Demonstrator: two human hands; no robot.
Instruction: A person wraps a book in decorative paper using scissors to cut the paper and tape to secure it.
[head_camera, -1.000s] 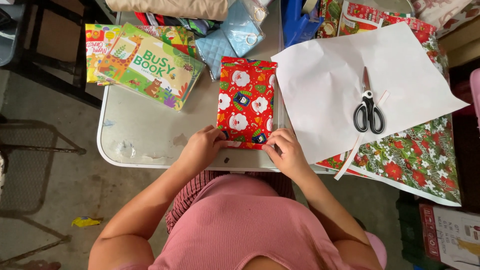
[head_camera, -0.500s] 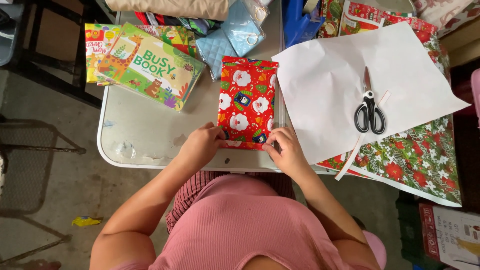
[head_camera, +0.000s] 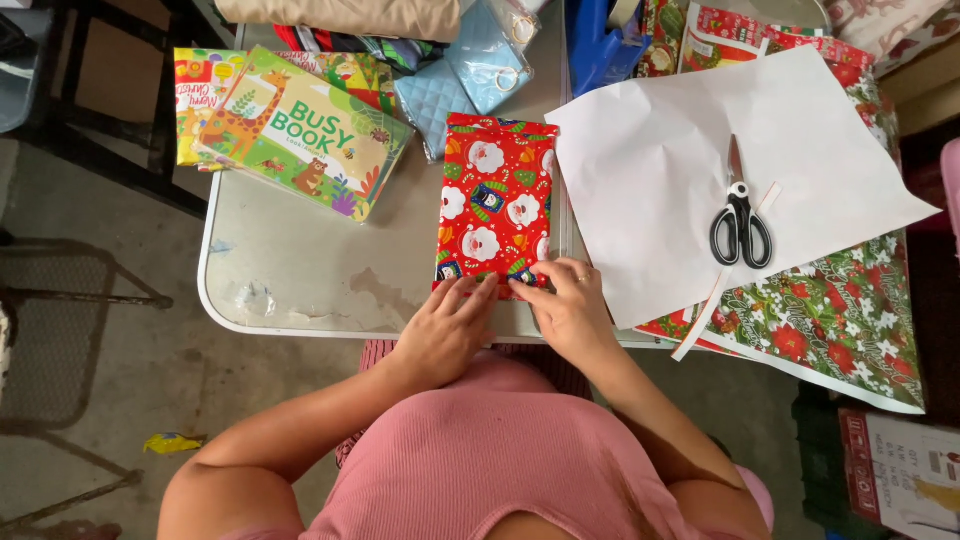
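Parcel (head_camera: 495, 205), wrapped in red festive paper, lies upright on the pale surface (head_camera: 300, 270), its near end at the front edge where both hands work. Largest around it is the white sheet (head_camera: 680, 150), spread to the right with its blank side up, covering part of a flowered wrap (head_camera: 840, 320) that hangs off the right edge. A green picture book (head_camera: 300, 135) sits well apart at the far left, on top of other bright books; blue quilted pouches (head_camera: 470, 75) lie just beyond the parcel's far end. Scissors (head_camera: 741, 225) rest on the white sheet, blades closed.

Left hand (head_camera: 445, 330) lies flat, fingers pressed together, tips on the parcel's near left corner. Right hand (head_camera: 572, 305) curls over the near right corner, fingertips bearing down on the folded paper; whether it pinches a flap I cannot tell.

Judging from this, the end fold is being closed. Doing it well likely means keeping both hands pressing evenly so the crease stays tight against the parcel, with the corners tucked square, and holding the parcel steady so it does not slide off the front edge.
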